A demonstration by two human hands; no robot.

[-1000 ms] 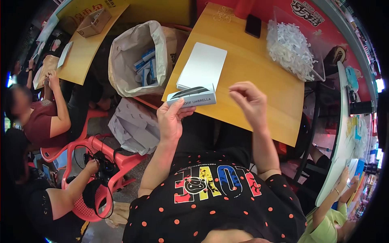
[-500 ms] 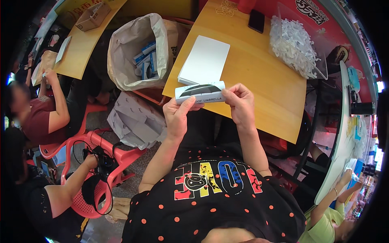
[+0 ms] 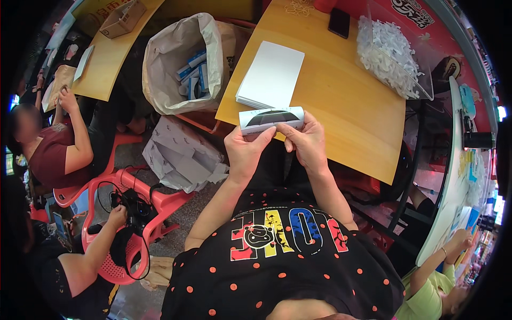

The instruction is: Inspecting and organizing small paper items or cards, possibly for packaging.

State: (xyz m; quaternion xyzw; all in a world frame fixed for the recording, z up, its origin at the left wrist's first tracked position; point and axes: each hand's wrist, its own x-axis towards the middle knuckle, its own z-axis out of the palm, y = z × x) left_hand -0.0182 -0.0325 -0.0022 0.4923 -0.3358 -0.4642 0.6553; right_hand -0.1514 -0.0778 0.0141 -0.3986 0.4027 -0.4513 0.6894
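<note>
Just off the near edge of the table I hold a white printed card (image 3: 269,118) that curves like a rolled sleeve, with a picture of a black umbrella on it. My left hand (image 3: 246,151) grips its left side, the thumb along the lower edge. On the other side my right hand (image 3: 308,143) has its thumb near the card's middle, almost touching the left thumb, and its fingers behind. Beyond the card lies a neat stack of white cards (image 3: 274,69) on the tabletop.
A wooden table (image 3: 341,101) carries a black phone (image 3: 339,23), rubber bands (image 3: 300,7) and a clear bin of white strips (image 3: 392,56). Left of it stands a large paper sack (image 3: 154,80) holding several blue-and-white rolls (image 3: 193,74). Red plastic chairs (image 3: 109,264) and co-workers are nearby.
Both hands and the card have shifted slightly right. My right hand has slid from the card's right end toward its middle, and the two thumbs have come together at the lower edge.
</note>
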